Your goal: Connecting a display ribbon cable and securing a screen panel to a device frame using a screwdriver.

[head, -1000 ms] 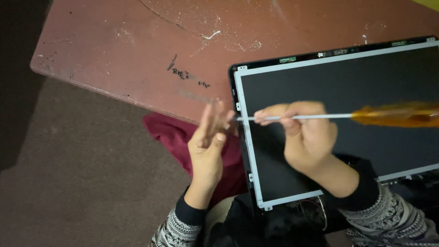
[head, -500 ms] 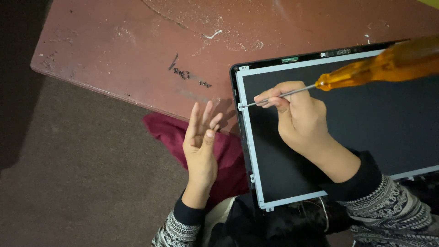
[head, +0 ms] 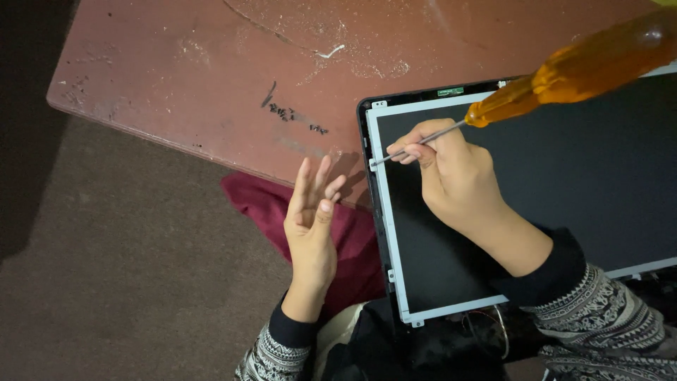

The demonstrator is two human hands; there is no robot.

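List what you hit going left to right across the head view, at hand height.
Brown floor → maroon cloth → left hand, open and empty → pale frame edge of the screen panel → right hand pinching the screwdriver shaft → dark screen.

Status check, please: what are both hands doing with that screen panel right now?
Right hand grips screwdriver, tip at screen panel's left edge. Left hand open, empty, off the panel. Nothing blocking.
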